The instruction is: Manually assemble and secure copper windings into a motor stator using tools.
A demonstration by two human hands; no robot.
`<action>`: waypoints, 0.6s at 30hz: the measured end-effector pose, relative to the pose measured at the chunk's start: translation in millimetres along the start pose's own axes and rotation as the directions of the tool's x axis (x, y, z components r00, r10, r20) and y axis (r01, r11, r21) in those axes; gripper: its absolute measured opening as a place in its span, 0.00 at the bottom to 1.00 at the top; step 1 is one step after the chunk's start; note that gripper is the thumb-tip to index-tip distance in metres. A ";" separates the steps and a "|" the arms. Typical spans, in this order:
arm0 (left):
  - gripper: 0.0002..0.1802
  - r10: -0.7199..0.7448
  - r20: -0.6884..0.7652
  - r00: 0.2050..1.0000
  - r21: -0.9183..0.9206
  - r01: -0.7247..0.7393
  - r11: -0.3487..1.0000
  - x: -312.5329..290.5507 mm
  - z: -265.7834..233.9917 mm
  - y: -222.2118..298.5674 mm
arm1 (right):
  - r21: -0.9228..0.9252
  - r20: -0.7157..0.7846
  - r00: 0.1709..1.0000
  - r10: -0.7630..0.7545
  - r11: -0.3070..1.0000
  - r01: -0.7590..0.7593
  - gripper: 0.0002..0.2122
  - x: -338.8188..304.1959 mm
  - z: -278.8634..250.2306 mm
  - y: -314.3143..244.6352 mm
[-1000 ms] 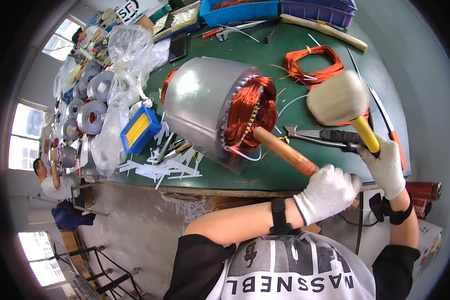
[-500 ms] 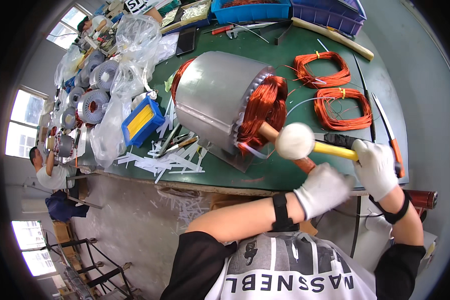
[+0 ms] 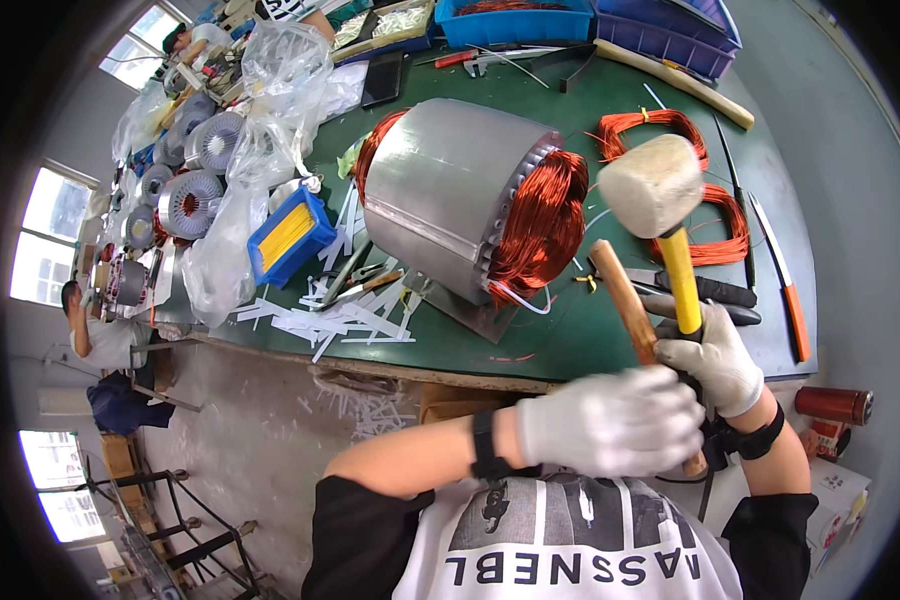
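Note:
My right hand point(image 3: 718, 362), in a white glove, grips the yellow handle of a mallet point(image 3: 654, 186), its pale block head raised. A round wooden stick point(image 3: 625, 300) leans beside the handle, against the right hand's fingers. Across the stick's lower part lies my gloved left hand point(image 3: 605, 425), smeared by motion; whether its fingers close on the stick I cannot tell. Beyond the hands, a grey metal motor stator point(image 3: 440, 190) lies on its side on the green table point(image 3: 560, 345). A thick bundle of copper windings point(image 3: 545, 225) bulges from its near right end.
Copper wire coils point(image 3: 722, 228) and an orange-handled blade point(image 3: 792, 310) lie at the right. White paper strips point(image 3: 320, 325), hand tools point(image 3: 365, 288) and a blue box of yellow strips point(image 3: 290, 238) sit left of the stator. Blue bins point(image 3: 515, 28) stand behind. A co-worker point(image 3: 105, 335) works far left.
The mallet head has swung upward, its handle now near upright. The stick has come away from the windings and tilted up beside the mallet. My left hand has moved lower and left.

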State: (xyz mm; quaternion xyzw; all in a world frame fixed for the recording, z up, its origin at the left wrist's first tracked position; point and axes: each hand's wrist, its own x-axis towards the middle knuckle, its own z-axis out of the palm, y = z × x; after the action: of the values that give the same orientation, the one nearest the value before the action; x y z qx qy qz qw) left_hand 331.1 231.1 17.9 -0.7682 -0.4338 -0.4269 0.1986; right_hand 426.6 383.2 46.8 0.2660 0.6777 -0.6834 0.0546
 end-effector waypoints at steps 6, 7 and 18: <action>0.55 -0.741 -0.461 0.489 0.392 0.861 0.324 -70.2 -78.3 -25.7 | 0.082 0.003 1.000 -0.026 0.996 0.025 0.22 0.3 0.0 2.5; 0.55 -0.739 -0.466 0.487 0.397 0.861 0.317 -73.1 -79.5 -29.9 | 0.089 0.012 0.998 -0.055 0.995 0.054 0.22 2.6 2.5 4.4; 0.59 -0.778 -0.450 0.437 0.167 0.898 0.408 -73.5 -92.4 -40.0 | 0.187 -0.011 0.998 -0.070 0.980 0.071 0.22 -7.7 4.6 11.9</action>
State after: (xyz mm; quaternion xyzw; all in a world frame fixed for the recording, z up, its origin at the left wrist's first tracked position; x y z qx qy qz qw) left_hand 233.9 153.9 5.8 -0.3093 -0.8011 -0.4858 0.1632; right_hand 437.0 375.7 39.2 0.2475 0.6193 -0.7451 0.0036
